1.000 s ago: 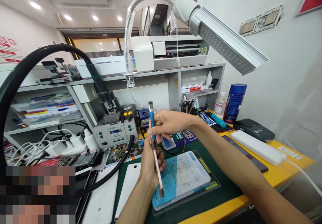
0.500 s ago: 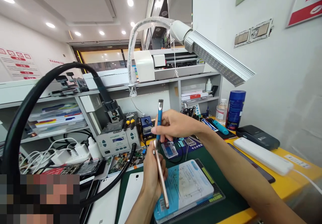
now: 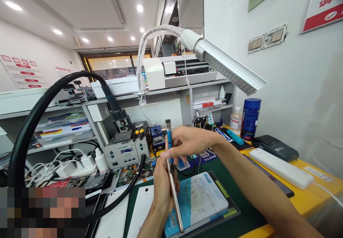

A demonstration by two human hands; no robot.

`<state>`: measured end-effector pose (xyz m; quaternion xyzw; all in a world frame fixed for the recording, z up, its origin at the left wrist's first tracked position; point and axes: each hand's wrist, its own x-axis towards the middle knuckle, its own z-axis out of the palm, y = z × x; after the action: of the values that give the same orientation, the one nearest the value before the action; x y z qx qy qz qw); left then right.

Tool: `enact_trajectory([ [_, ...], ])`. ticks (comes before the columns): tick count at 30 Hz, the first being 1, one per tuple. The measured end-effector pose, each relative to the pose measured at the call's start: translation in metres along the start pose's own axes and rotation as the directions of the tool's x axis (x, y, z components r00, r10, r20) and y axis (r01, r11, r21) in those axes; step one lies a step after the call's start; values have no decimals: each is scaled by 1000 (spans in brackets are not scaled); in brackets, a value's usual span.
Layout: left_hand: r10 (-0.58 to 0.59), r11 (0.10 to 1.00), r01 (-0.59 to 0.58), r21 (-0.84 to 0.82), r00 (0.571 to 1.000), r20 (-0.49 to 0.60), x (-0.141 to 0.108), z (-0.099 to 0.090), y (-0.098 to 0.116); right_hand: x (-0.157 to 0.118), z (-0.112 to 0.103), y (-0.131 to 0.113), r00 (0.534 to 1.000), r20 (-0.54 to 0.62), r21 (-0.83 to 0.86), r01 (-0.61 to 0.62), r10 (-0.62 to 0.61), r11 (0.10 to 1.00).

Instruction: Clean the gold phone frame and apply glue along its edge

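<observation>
My left hand (image 3: 162, 182) is wrapped round a thin phone (image 3: 175, 206) with a gold-coloured edge, tilted and seen nearly edge-on. In my right hand (image 3: 184, 143) is a blue-handled brush (image 3: 169, 138), pinched upright, with a metal collar at its top end. The brush's lower end is at the phone's upper part, close to my left fingers; my hands partly hide the contact. Under the phone lies a blue and white box (image 3: 203, 195) on a dark gridded tray (image 3: 232, 207).
White phones or tablets (image 3: 142, 206) lie left of my forearm. Behind them are a tray of circuit boards (image 3: 134, 173), a grey control station (image 3: 124, 154) and a thick black hose (image 3: 34, 113). A lamp (image 3: 227, 65) hangs above; a white power strip (image 3: 281, 168) lies right.
The brush and my right hand have moved down along the phone, and the right hand now sits closer to my left fingers. The view has shifted slightly.
</observation>
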<state>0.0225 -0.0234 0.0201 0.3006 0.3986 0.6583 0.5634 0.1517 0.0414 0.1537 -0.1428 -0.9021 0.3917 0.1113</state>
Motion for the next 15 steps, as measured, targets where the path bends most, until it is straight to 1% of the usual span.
enact_trajectory([
  [2, -2, 1000, 2, -5, 1000, 2, 0, 0, 0, -1, -1, 0, 997, -73, 10, 0, 1, 1000],
  [4, 4, 1000, -4, -13, 1000, 5, 1, 0, 0, -1, -1, 0, 985, -175, 0, -9, 9, 1000],
  [6, 15, 1000, -15, -22, 1000, 9, 2, 1, 0, 0, -1, 0, 951, -308, -47, -20, 5, 999],
  [8, 22, 999, -22, -28, 1000, 13, 2, 1, 0, 1, 0, 0, 903, -429, -129, -26, -32, 991],
  [10, 20, 999, -20, -27, 1000, 16, 1, 2, 1, 2, 1, -1, 865, -496, -177, -14, -77, 984],
  [11, 17, 1000, -16, -25, 1000, 16, 1, 2, 1, 1, 1, -2, 860, -503, -167, 3, -88, 986],
  [12, 13, 1000, -12, -22, 1000, 17, 1, 2, 1, 0, 1, -3, 866, -492, -134, 30, -93, 991],
  [13, 8, 1000, -8, -19, 1000, 17, 1, 1, 0, -1, 2, -4, 884, -458, -83, 60, -92, 995],
  [15, -1, 1000, 2, -12, 1000, 19, 2, -1, -1, -5, 4, -9, 942, -326, 29, 100, -86, 995],
])
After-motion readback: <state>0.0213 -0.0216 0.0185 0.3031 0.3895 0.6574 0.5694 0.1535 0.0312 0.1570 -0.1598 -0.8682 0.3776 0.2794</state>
